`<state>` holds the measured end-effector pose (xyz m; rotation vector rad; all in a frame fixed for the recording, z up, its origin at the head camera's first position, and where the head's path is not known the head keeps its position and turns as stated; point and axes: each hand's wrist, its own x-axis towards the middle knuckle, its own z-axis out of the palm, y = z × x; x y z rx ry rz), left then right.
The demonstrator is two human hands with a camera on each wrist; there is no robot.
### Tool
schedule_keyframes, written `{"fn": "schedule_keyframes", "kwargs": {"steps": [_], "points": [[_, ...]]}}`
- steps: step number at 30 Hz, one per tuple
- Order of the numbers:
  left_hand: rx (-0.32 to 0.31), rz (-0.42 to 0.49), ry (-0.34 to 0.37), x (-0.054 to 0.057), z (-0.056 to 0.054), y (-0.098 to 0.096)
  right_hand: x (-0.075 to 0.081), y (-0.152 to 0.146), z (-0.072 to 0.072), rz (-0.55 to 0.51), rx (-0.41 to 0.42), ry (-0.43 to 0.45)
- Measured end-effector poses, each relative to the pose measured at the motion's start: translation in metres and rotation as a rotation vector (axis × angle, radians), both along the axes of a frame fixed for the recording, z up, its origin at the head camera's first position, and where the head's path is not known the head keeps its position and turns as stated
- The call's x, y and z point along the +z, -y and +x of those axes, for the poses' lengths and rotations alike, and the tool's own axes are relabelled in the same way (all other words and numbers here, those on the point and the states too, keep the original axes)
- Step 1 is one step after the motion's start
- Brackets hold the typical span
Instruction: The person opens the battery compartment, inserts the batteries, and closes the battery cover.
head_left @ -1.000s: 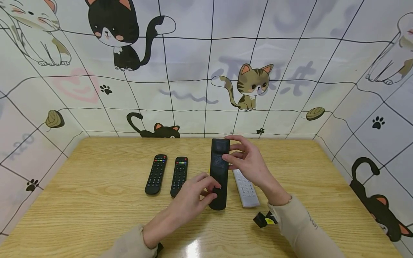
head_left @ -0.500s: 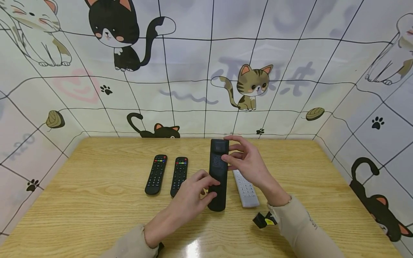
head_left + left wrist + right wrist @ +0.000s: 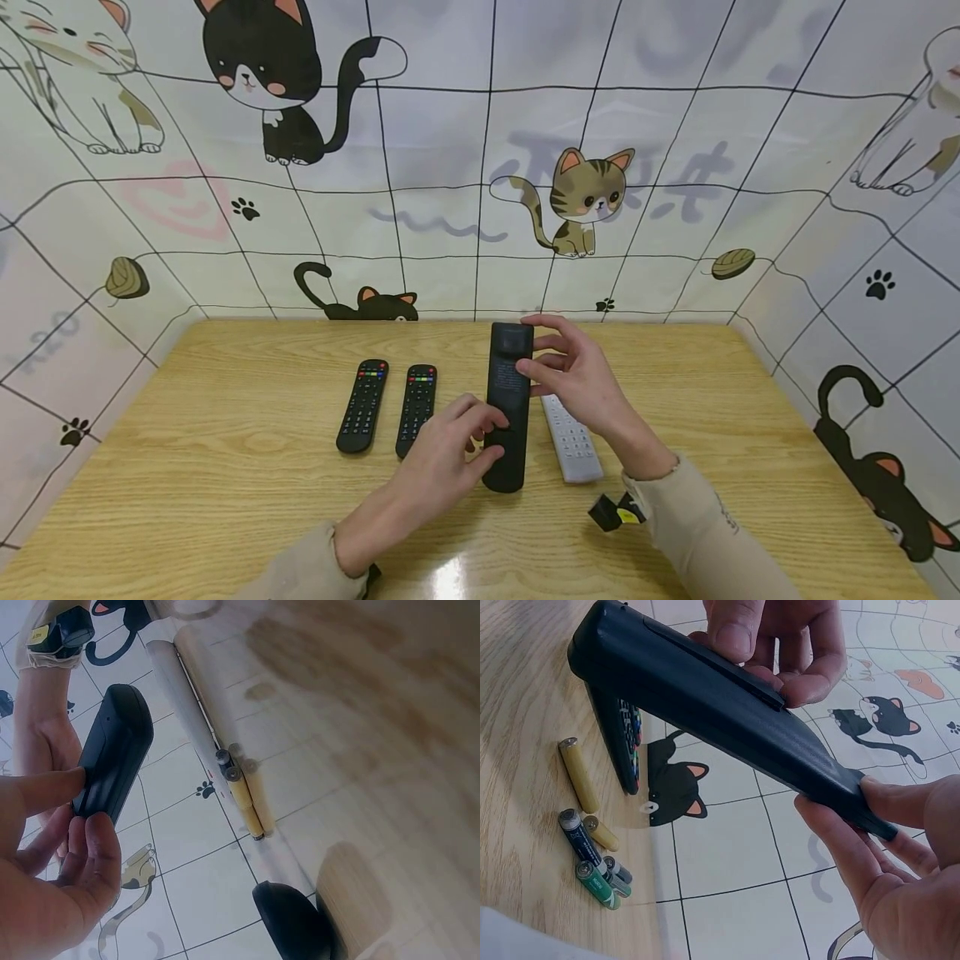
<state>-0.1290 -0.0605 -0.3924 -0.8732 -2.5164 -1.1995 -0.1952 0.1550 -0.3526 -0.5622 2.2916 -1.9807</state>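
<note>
Black remote (image 3: 507, 392): tilting near the desk's (image 3: 225, 467) centre, back toward 6 o'clock.
Right hand (image 3: 583, 382): at 2 o'clock, fingers pinching the top end; steadying helps.
Left hand (image 3: 442, 454): at 8 o'clock, fingers pinching at the back cover (image 3: 513, 467); gentle, level easing should suit.
Batteries (image 3: 583, 841): lying beyond, 12 o'clock.

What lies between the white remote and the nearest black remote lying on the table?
Loose batteries, visible in both wrist views. In the head view, the left hand and held black remote come in front of that stretch.
</note>
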Motion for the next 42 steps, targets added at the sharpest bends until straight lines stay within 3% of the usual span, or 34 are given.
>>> {"fn": "schedule_keyframes", "kwargs": {"steps": [5,11,21,29,42], "points": [[0.053,-0.003,0.043,0.0014,-0.0003,0.0,0.0003,-0.0011,-0.0009,0.0,-0.004,0.003],[0.107,0.066,0.187,0.003,-0.0023,0.0005,0.0021,-0.0013,-0.001,0.002,-0.008,0.011],[-0.014,0.218,0.432,0.0023,-0.0043,0.0041,0.0042,-0.003,-0.0006,-0.018,0.008,0.025],[-0.048,0.257,0.467,0.0037,-0.0044,0.0045,0.0064,-0.0026,-0.0003,-0.036,0.016,0.03],[-0.048,0.229,0.454,0.0029,-0.0061,0.0059,0.0061,-0.0013,0.0004,-0.036,0.016,0.023]]}}
